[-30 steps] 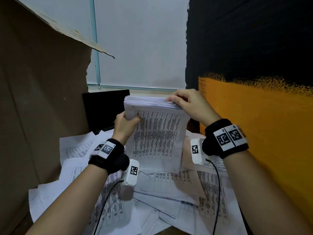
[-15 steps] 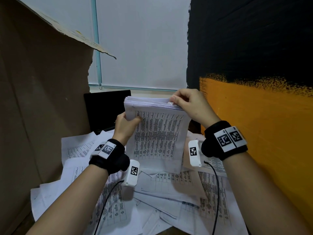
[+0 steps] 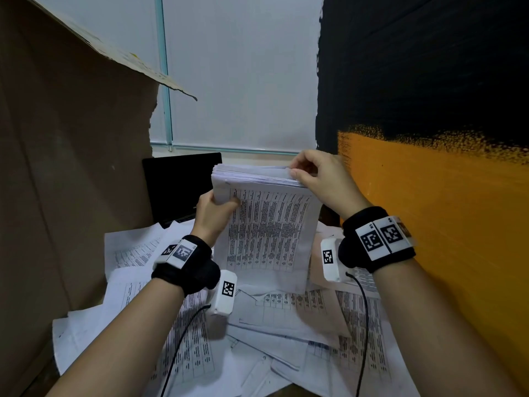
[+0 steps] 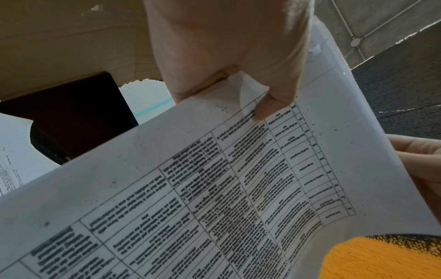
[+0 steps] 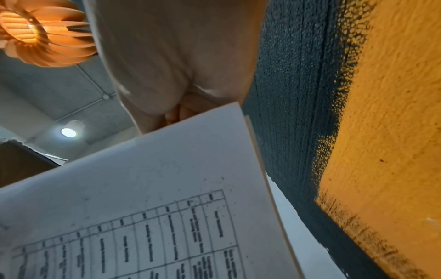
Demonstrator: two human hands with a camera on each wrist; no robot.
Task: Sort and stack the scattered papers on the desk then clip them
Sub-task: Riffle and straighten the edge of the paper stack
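A thick stack of printed papers [image 3: 266,230] stands upright on its lower edge above the desk, its table-printed front sheet facing me. My left hand [image 3: 214,210] grips the stack's upper left corner, thumb [image 4: 267,105] pressed on the front sheet [image 4: 214,188]. My right hand [image 3: 317,179] curls over the top right corner and pinches the top edge. In the right wrist view the stack [image 5: 148,207] fills the lower left, with the fingers hidden behind its edge. Several loose printed sheets [image 3: 286,333] lie scattered flat on the desk below.
A brown cardboard panel [image 3: 71,181] walls off the left side. A black laptop screen [image 3: 180,187] stands behind the stack. The orange and black wall [image 3: 435,210] is close on the right. Wrist camera cables [image 3: 363,325] trail over the loose sheets.
The stack and both hands stay almost in place; the right hand's fingers have shifted slightly along the top edge of the stack.
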